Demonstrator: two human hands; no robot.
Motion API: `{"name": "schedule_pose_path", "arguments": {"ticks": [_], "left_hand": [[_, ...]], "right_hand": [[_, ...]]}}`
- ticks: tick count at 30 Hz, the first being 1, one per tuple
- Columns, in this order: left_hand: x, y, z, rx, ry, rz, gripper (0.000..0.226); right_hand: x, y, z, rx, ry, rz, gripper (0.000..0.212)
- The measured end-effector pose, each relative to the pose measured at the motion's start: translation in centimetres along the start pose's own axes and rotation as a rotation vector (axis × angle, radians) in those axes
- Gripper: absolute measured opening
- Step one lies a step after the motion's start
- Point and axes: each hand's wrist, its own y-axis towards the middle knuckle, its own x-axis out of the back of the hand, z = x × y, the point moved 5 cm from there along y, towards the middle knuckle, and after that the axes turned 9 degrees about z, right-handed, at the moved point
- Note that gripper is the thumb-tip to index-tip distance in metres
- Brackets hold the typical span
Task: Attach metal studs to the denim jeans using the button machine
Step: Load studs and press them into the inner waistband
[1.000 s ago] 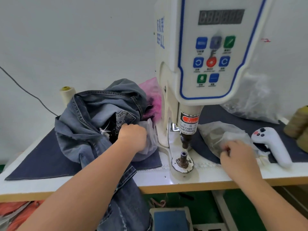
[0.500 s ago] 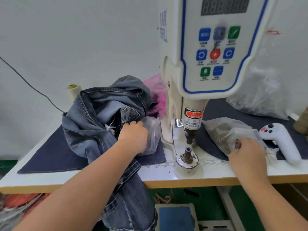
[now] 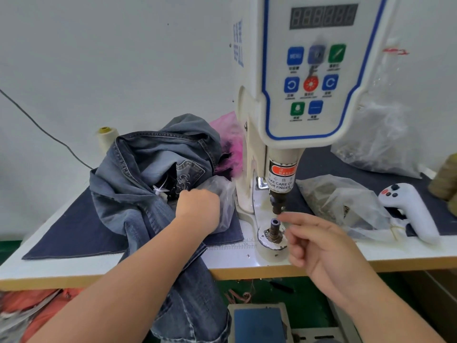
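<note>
"MENU" on blue button (image 3: 295,56), "TAKE CARE OF YOUR FINGER" on warning label (image 3: 281,179)

The denim jeans (image 3: 150,179) are heaped on the tabletop (image 3: 74,266), one leg hanging over the front edge. The left hand (image 3: 197,209) is buried in a clear plastic bag (image 3: 220,194) just beside the jeans; its fingers cannot be made out. The right hand (image 3: 319,243) is raised near the button machine (image 3: 304,82), its thumb and forefinger brought together beside the lower die (image 3: 274,229); whether a stud is pinched cannot be told. A second plastic bag (image 3: 346,201) and a white handheld controller (image 3: 410,211) lie further right.
</note>
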Motion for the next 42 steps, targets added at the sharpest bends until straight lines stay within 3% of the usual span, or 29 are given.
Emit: {"name": "schedule_pose_path", "arguments": {"ticks": [6,14,17,19,22,25,28,35,38,40,42], "left_hand": [[0.0,-0.5,0.1,0.0,-0.017,0.025,0.027],[-0.3,-0.4,0.3,0.041,-0.008,0.009,0.027],[-0.5,-0.3,0.6,0.054,-0.011,-0.007,0.027],[-0.8,-0.2,0.7,0.055,-0.016,-0.002,0.027],[-0.9,0.0,0.8,0.061,-0.025,0.002,0.027],[-0.8,0.1,0.9,0.061,-0.047,-0.013,0.025],[-0.9,0.1,1.3,0.06,-0.087,-0.033,0.024],[-1.1,0.2,1.5,0.018,-0.291,-0.052,0.024],[-1.2,0.3,1.4,-0.018,-0.433,-0.008,0.011],[-1.3,0.5,1.5,-0.032,-0.497,0.029,0.007],[-1.6,0.7,1.7,-0.041,-0.551,0.06,0.012]], "right_hand": [[-2.1,-0.4,-0.5,-0.169,0.443,0.052,0.037],[-2.2,-0.3,-0.9,-0.179,0.507,0.028,0.038],[0.0,-0.3,0.1,-0.096,0.224,-0.082,0.031],[2.6,-0.6,2.3,-0.006,-0.279,-0.286,0.023],[5.5,-0.2,6.1,0.091,-1.032,-0.506,0.029],[8.5,2.0,6.9,-0.095,-1.414,-0.528,0.028],[10.5,3.3,6.1,-0.303,-1.507,-0.515,0.023],[11.6,4.5,5.1,-0.407,-1.656,-0.442,0.018],[11.6,5.2,5.6,-0.351,-1.659,-0.388,0.018],[11.4,5.4,5.7,-0.471,-1.624,-0.367,0.017],[11.4,5.3,5.7,-0.404,-1.599,-0.402,0.023]]}}
